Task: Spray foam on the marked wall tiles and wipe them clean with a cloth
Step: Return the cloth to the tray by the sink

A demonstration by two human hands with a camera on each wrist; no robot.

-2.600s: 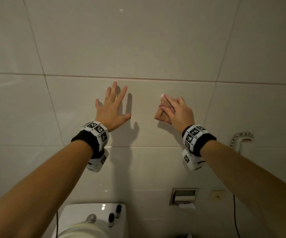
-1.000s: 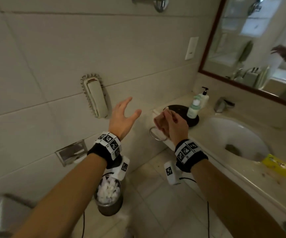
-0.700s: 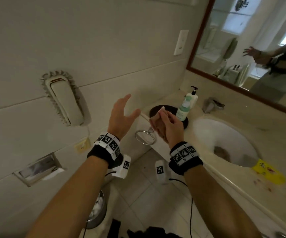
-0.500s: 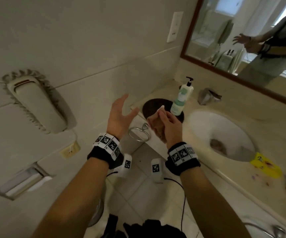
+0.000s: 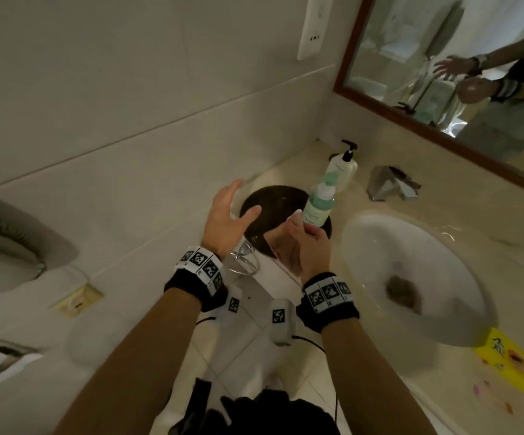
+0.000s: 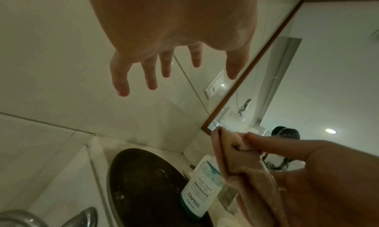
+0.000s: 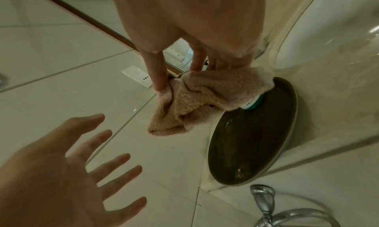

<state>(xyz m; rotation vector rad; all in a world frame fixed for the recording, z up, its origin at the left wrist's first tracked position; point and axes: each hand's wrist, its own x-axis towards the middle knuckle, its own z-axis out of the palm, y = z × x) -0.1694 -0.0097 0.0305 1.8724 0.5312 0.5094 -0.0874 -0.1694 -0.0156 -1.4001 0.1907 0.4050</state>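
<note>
Left hand (image 5: 223,221) empty, fingers spread, over dark round tray (image 5: 267,202). Right hand (image 5: 312,249) pinches pink terry cloth (image 7: 205,99), soft and limp. Fresh-foam bottle (image 5: 318,205) upright on tray: light, likely slick plastic; grab mid-body.

The beige vanity counter (image 5: 285,171) carries a dark round tray (image 5: 270,202) just beyond the left hand (image 5: 226,221). A green-and-white foam bottle (image 5: 318,205) stands on the tray right past the right hand (image 5: 311,249); a yellow packet (image 5: 512,362) lies well to its right.
</note>
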